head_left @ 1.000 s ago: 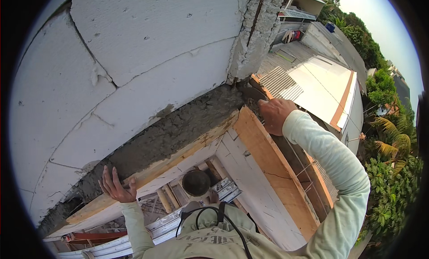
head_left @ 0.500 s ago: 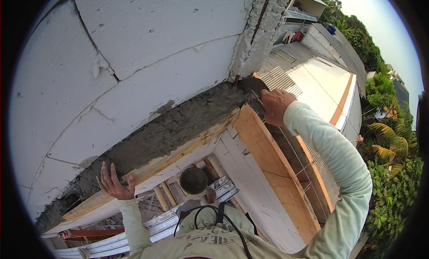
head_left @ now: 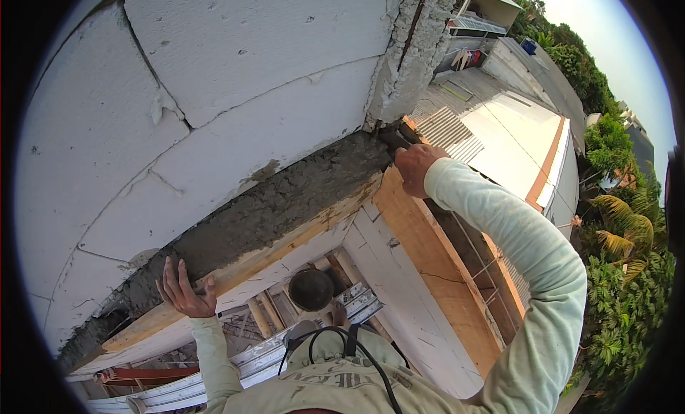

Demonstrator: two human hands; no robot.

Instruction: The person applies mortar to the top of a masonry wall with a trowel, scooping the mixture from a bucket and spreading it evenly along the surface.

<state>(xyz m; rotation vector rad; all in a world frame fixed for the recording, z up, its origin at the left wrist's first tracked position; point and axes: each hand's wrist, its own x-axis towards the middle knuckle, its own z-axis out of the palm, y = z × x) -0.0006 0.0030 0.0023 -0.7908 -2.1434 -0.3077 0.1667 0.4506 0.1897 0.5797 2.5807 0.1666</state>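
My left hand (head_left: 187, 293) rests with fingers spread on the wooden form board (head_left: 289, 225) and the grey wet mortar (head_left: 292, 189) beside it. The mortar fills the strip between this board and the white block wall (head_left: 242, 121). At the strip's far right end, my right hand (head_left: 419, 169) is closed around a trowel (head_left: 392, 138). Its dark blade shows only in part, low against the mortar below the rough concrete column (head_left: 401, 82); the handle is hidden in my fist.
A wide plank (head_left: 435, 264) runs from the corner toward me on the right. Far below, a dark bucket (head_left: 311, 290) stands near my feet by metal scaffold planks (head_left: 250, 371). Beyond the right edge lie lower roofs (head_left: 510, 135) and trees (head_left: 628, 314).
My right hand has moved left and slightly down with the trowel, toward the mortar's corner, and less of the blade shows. My left hand stays in place.
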